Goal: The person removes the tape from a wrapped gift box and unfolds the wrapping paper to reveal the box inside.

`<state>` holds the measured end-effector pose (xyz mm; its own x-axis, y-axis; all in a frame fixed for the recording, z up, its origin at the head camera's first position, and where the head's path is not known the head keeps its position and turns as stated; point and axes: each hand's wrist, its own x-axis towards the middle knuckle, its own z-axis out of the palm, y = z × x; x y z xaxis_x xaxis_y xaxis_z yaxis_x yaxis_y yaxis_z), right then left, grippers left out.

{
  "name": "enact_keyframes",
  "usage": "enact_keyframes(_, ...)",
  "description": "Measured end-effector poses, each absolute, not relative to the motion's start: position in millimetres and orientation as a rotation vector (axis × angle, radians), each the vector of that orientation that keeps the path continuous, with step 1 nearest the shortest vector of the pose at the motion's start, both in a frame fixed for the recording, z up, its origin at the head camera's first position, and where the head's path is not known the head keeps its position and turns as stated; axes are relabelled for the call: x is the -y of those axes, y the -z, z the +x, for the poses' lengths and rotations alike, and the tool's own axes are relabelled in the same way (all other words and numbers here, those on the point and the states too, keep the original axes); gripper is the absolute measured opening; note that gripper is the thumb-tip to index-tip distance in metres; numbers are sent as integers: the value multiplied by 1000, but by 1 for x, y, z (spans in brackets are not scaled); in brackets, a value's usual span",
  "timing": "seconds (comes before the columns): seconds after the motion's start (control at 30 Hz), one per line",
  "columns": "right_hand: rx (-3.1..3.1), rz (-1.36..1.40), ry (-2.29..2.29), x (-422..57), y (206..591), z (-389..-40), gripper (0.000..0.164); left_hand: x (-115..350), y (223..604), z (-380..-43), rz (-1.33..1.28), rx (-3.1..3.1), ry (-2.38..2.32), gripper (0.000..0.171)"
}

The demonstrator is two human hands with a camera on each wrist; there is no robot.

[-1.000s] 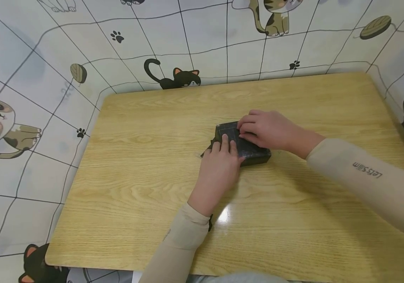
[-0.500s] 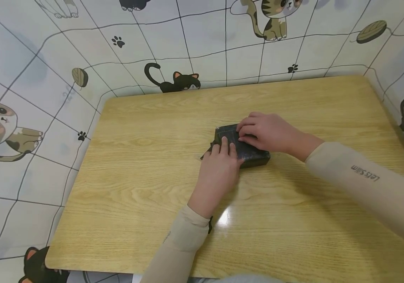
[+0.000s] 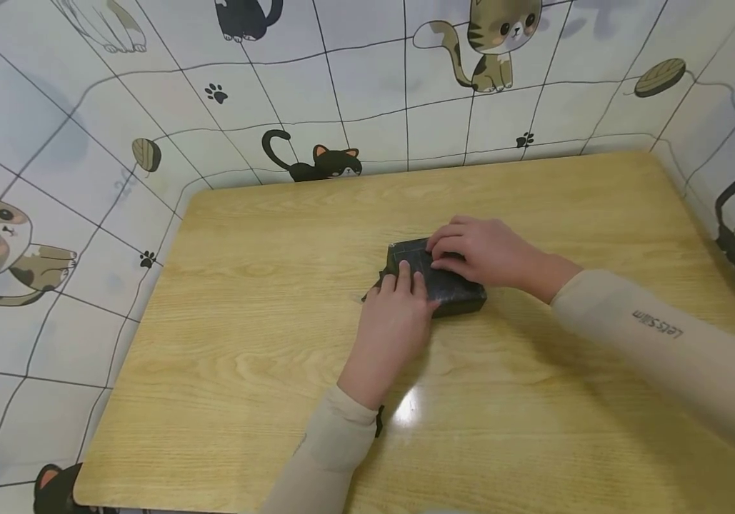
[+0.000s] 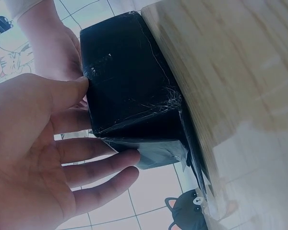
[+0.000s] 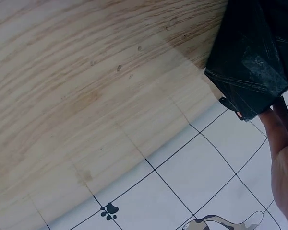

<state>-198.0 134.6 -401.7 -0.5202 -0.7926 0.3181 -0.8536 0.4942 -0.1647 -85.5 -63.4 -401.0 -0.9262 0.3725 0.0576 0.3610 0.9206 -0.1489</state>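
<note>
A small box (image 3: 456,291) wrapped in creased black plastic sits on the wooden table, right of its middle. At its left end, a loose fold of the wrapping (image 4: 161,153) sticks out in the left wrist view, with a clear strip near the tabletop. My left hand (image 3: 396,321) lies over the box's near left part, fingers extended on the top and thumb at the edge. Across the far right part of the top rests my right hand (image 3: 486,250), its fingers slightly bent. In the right wrist view, that hand's fingers (image 5: 274,129) meet the wrapped box's edge.
The wooden table (image 3: 245,343) has walls on its left, far and right sides. These walls (image 3: 367,93) carry a grid and cartoon cats. Beige sleeves (image 3: 637,328) cover both forearms.
The head view has tilted up, so the table and box appear slightly lower. Both hands stay on the box in nearly the same pose.
</note>
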Motion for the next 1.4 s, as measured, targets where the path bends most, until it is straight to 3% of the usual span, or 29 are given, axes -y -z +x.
enact_keyframes(0.53, 2527, 1479, -359, -132, 404, -197, 8, 64, 403, -84, -583, 2940, -220, 57)
enact_keyframes(1.4, 2735, 1298, -478, -133, 402, -194, 11, 62, 404, -83, -580, 2951, -220, 58)
